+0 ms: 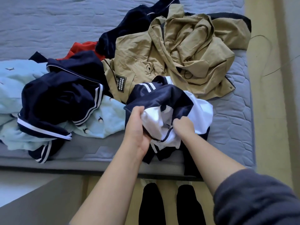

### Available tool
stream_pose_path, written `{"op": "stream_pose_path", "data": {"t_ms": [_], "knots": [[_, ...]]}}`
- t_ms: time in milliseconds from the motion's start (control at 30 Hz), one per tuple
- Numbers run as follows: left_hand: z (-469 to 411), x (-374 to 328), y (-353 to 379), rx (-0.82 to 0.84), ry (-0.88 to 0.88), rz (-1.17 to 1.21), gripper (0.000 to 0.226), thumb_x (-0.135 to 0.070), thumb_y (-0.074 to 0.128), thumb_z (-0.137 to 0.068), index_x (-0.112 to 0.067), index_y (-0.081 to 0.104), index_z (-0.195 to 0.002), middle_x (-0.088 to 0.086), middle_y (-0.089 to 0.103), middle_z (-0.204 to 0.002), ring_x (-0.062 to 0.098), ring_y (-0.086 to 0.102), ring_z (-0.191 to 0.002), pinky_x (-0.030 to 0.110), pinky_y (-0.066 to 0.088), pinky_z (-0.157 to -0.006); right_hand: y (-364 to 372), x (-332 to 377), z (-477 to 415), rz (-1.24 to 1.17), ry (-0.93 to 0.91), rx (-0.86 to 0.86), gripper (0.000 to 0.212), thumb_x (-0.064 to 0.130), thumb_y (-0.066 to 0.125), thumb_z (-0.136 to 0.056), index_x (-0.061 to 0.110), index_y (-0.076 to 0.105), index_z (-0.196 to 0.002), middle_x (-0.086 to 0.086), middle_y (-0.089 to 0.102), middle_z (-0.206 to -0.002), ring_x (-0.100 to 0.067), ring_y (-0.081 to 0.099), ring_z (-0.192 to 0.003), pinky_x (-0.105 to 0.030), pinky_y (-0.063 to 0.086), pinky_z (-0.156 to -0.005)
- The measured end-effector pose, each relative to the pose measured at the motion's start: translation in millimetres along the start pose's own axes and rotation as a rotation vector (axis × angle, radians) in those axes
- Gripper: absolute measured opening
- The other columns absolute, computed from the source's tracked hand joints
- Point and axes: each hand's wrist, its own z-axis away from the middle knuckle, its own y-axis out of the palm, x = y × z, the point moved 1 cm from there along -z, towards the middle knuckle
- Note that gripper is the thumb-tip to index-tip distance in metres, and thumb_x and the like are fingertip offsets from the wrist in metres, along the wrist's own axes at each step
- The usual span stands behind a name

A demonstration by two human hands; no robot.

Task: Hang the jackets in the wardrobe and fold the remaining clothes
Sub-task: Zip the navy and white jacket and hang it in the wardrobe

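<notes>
A navy and white jacket (164, 98) with white stripes is bunched at the near edge of the bed. My left hand (138, 127) grips its white inner fabric and zipper edge. My right hand (183, 125) pinches the white fabric close beside it. Behind it lies a crumpled tan jacket (178, 51) with a black label. To the left a second navy garment with white stripes (61, 96) sits on top of a light blue patterned garment (19, 88). A red garment (82, 47) and a dark navy fleece (134, 21) lie farther back.
The clothes lie on a grey-blue quilted mattress (233, 117), whose near edge runs across the lower middle. Beige floor (266, 95) with a thin cable lies to the right. My feet in black slippers stand below the bed edge.
</notes>
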Motion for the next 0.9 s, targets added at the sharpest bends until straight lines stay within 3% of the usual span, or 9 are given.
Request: {"op": "stream_pose_path", "data": {"t_ms": [67,200,267,333,467,600,700,833,900], "knots": [[5.9,-8.8,-6.2,-0.071,0.057,-0.026,0.024,-0.026,0.047,-0.095,-0.013,0.066,-0.087,0.002,0.07,-0.084,0.018,0.065,-0.083,0.033,0.049,-0.082,-17.5,5.3,15.3,-0.488,0.0,-0.024,0.018,0.012,0.046,-0.087,0.005,0.062,-0.092,-0.006,0.057,-0.078,-0.026,0.053,-0.081,-0.032,0.04,-0.071],[36.7,-34.6,-4.6,-0.179,0.204,-0.144,0.034,-0.035,0.044,-0.1,-0.007,0.065,-0.1,0.008,0.07,-0.097,0.02,0.066,-0.091,0.032,0.052,-0.079,-72.6,38.3,73.7,-1.051,-0.117,0.046,0.016,0.004,0.048,-0.089,0.012,0.058,-0.078,-0.003,0.06,-0.07,-0.021,0.055,-0.071,-0.034,0.042,-0.068],[62.9,-52.0,0.5,-0.227,0.311,-0.208,0.033,-0.035,0.046,-0.099,-0.009,0.064,-0.091,0.007,0.068,-0.093,0.021,0.064,-0.09,0.037,0.05,-0.082,-101.7,57.5,110.9,-1.282,-0.175,0.152,0.015,-0.002,0.044,-0.09,0.006,0.056,-0.094,-0.007,0.062,-0.074,-0.022,0.057,-0.071,-0.034,0.045,-0.066],[100.1,-70.5,7.1,-0.272,0.43,-0.251,0.03,-0.034,0.05,-0.096,-0.009,0.063,-0.085,0.005,0.065,-0.089,0.022,0.062,-0.089,0.044,0.049,-0.091,-130.5,73.8,153.4,-1.43,-0.214,0.279,0.032,-0.001,0.042,-0.09,0.002,0.053,-0.119,-0.014,0.066,-0.095,-0.024,0.064,-0.082,-0.034,0.052,-0.07],[189.1,-100.0,26.4,-0.304,0.617,-0.231,0.034,-0.034,0.052,-0.095,-0.002,0.06,-0.088,0.004,0.06,-0.083,0.019,0.059,-0.083,0.047,0.05,-0.087,-181.8,96.6,236.4,-1.475,-0.277,0.49,0.027,0.005,0.039,-0.093,-0.001,0.06,-0.108,-0.014,0.067,-0.101,-0.025,0.065,-0.09,-0.033,0.053,-0.078],[275.3,-116.5,41.8,-0.354,0.774,-0.101,0.021,-0.029,0.054,-0.095,-0.019,0.056,-0.077,-0.007,0.061,-0.076,0.017,0.059,-0.084,0.045,0.05,-0.089,-225.5,116.5,307.4,-1.428,-0.37,0.547,0.028,0.005,0.041,-0.091,-0.003,0.06,-0.11,-0.017,0.068,-0.1,-0.028,0.065,-0.089,-0.035,0.053,-0.078],[334.8,-112.7,45.3,-0.404,0.887,0.02,0.019,-0.036,0.058,-0.088,-0.017,0.061,-0.087,-0.003,0.066,-0.089,0.024,0.064,-0.096,0.05,0.047,-0.099,-256.8,121.2,353.6,-1.348,-0.477,0.554,0.018,0.001,0.043,-0.092,0.001,0.061,-0.092,-0.009,0.07,-0.074,-0.021,0.068,-0.066,-0.033,0.052,-0.069],[405.1,-96.6,50.3,-0.5,1.028,0.166,0.034,-0.04,0.057,-0.085,-0.01,0.066,-0.098,0.004,0.069,-0.1,0.024,0.064,-0.104,0.05,0.046,-0.1,-275.4,118.1,408.5,-1.126,-0.588,0.627,0.031,0.013,0.05,-0.092,-0.003,0.058,-0.118,-0.01,0.07,-0.089,-0.02,0.068,-0.076,-0.03,0.053,-0.067],[438.8,-90.3,48.2,-0.543,1.073,0.173,0.039,-0.044,0.055,-0.08,-0.012,0.067,-0.098,0.005,0.07,-0.1,0.026,0.065,-0.103,0.051,0.047,-0.099,-277.9,117.2,437.3,-1.024,-0.642,0.661,0.03,0.021,0.053,-0.093,0.003,0.062,-0.115,-0.008,0.072,-0.094,-0.02,0.07,-0.082,-0.032,0.055,-0.071]]}}
